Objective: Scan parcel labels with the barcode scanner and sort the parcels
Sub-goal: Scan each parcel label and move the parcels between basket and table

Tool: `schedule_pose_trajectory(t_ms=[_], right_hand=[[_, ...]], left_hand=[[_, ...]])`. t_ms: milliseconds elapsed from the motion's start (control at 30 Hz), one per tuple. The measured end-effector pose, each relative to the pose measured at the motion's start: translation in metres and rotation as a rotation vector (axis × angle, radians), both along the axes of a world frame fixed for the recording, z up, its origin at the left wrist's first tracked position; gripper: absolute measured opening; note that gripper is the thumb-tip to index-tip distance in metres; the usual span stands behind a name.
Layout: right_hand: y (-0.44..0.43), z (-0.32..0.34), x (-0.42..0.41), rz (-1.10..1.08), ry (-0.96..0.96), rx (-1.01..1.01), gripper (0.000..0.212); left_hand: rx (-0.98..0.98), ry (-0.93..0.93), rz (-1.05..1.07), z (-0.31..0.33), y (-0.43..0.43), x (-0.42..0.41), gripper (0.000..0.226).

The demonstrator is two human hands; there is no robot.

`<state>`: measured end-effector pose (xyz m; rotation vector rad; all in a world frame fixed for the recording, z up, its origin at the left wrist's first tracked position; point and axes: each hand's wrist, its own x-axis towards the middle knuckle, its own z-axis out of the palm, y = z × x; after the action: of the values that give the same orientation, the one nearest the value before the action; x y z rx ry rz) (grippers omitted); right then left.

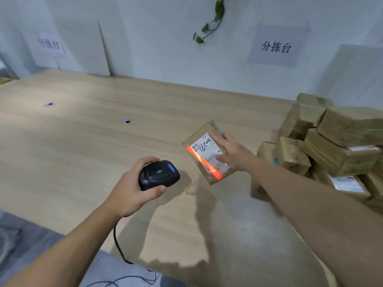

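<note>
My left hand grips a black barcode scanner with a blue light on top, its cable trailing down off the table edge. The scanner points right at a small brown parcel tilted up off the wooden table. A red scan line glows across the parcel's white label, which bears handwritten numbers. My right hand holds the parcel on its right side, thumb lying across the label's lower part and fingers along the far edge.
A heap of several brown taped parcels is stacked at the table's right, some with white labels. Paper signs hang on the white wall behind. Two small holes mark the tabletop at left. Grey floor lies below the near edge.
</note>
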<state>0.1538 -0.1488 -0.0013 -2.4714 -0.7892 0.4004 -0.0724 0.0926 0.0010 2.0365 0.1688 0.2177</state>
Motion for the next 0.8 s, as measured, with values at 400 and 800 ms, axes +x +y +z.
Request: schedule_pose_trajectory(t_ms=[400,800], right_hand=[[0.109,0.006,-0.062,0.072,-0.042,-0.053,0.085],[0.239,0.000,-0.129,0.123,-0.006,0.025,0.084]], left_hand=[[0.160,-0.044,-0.061,0.020,0.113,-0.093,0.067],[0.198,-0.058,0.056,0.019,0.220,-0.183,0.069]])
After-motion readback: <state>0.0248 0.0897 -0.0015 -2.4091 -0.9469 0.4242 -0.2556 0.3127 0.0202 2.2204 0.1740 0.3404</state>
